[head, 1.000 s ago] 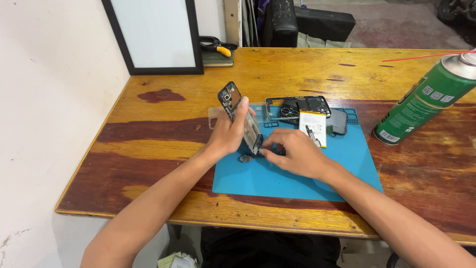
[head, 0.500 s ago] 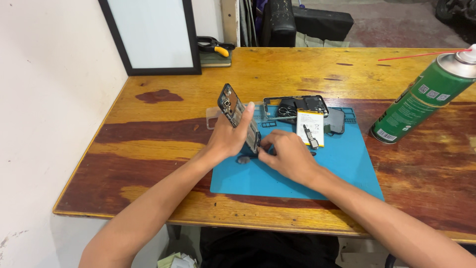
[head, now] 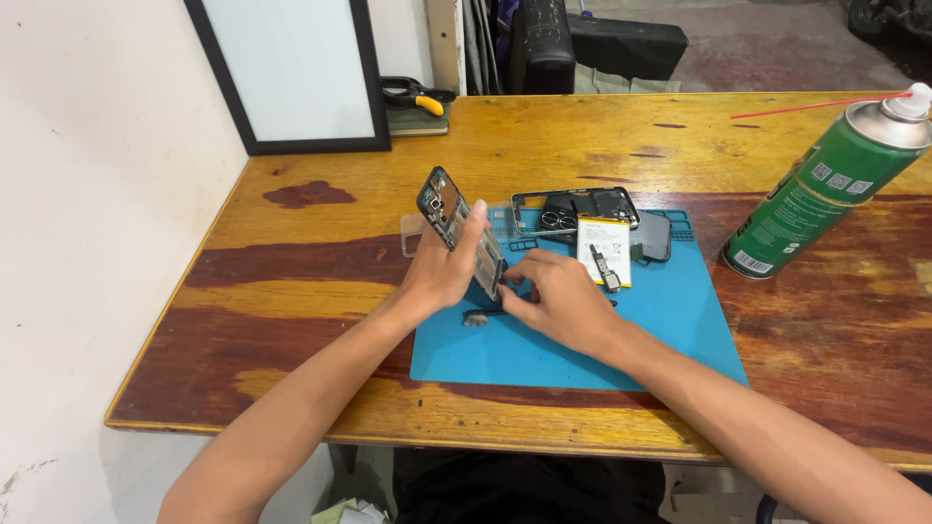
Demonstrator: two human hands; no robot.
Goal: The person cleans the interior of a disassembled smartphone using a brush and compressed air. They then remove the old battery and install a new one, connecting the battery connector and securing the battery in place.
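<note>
**Here, a tilted phone body propped on the mat, both hands at its lower end**

Plainly the thing in hand is the opened phone body (head: pixel 459 233), a dark slab with its inner parts showing. It stands on edge over the near-left part of the blue work mat (head: pixel 621 340), its long axis leaning from about four o'clock at the foot up to ten o'clock at the top. The left hand (head: pixel 442 277) is clamped on it: the palm backs the slab from the seven o'clock side and the fingers wrap over the long edge, one fingertip raised beside the glassy face.

The right hand (head: pixel 558 301) lies at about four o'clock from the phone's foot, resting low on the mat. Its fingers are drawn together toward the slab's bottom end, where they touch or nearly touch it; whether they pinch some small part or tool there I cannot tell, as the knuckles hide the tips. A small dark piece (head: pixel 476 317) sits on the mat just beside that spot, at six o'clock from the phone.

Of the two hands, the left carries the phone; the right is nearer its lower edge. At two o'clock lie a bare phone frame (head: pixel 573 206) and a white battery (head: pixel 602 250); a green spray can (head: pixel 820 189) stands well apart on the wooden table (head: pixel 291 281).
</note>
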